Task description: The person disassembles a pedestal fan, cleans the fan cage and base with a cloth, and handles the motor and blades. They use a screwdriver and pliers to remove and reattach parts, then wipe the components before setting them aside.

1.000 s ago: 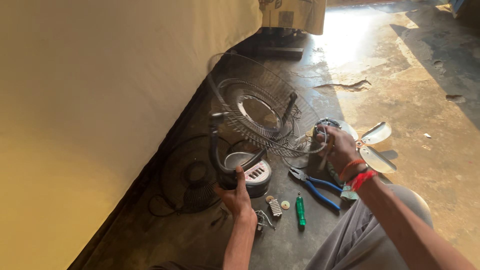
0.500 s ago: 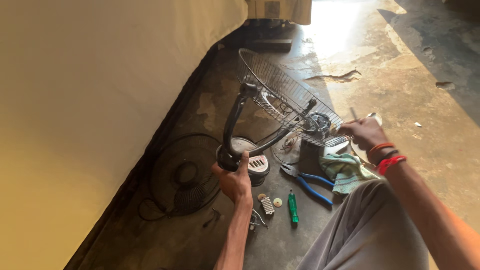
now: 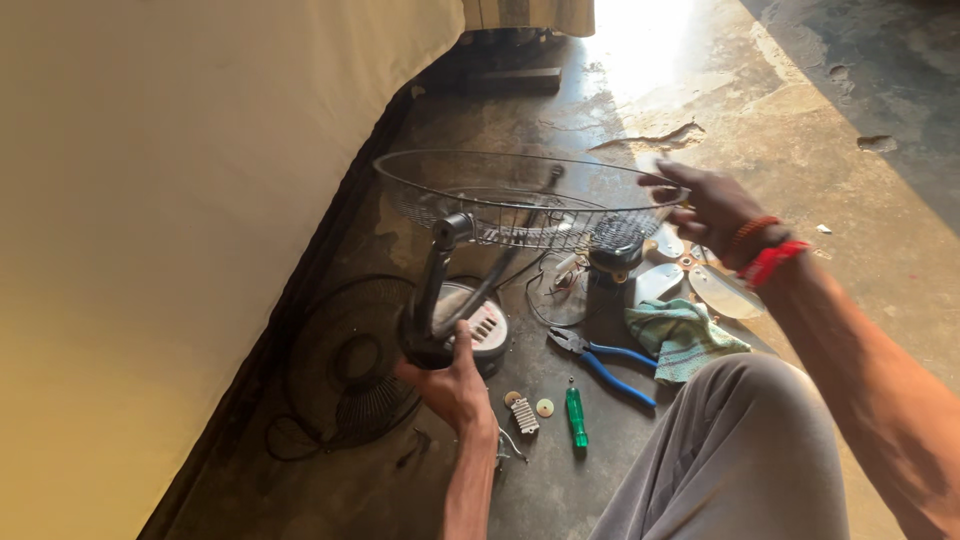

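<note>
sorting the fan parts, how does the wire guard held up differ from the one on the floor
The raised wire guard is held nearly level in the air, the right hand at its rim; the dark guard lies flat on the floor by the wall. The raised one looks pale and silvery, the floor one black. Both are round wire grilles.

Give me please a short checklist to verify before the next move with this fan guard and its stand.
1. Left hand grips the black stand at its lower end: ok.
2. Right hand holds the wire guard rim: ok, fingers at the edge.
3. Guard held level: ok, roughly horizontal.
4. Guard fixed firmly to stand: cannot tell.
5. Pliers and green screwdriver lying below on the floor, apart from the hands: ok.
6. Loose cable free of the guard: cannot tell.
</note>
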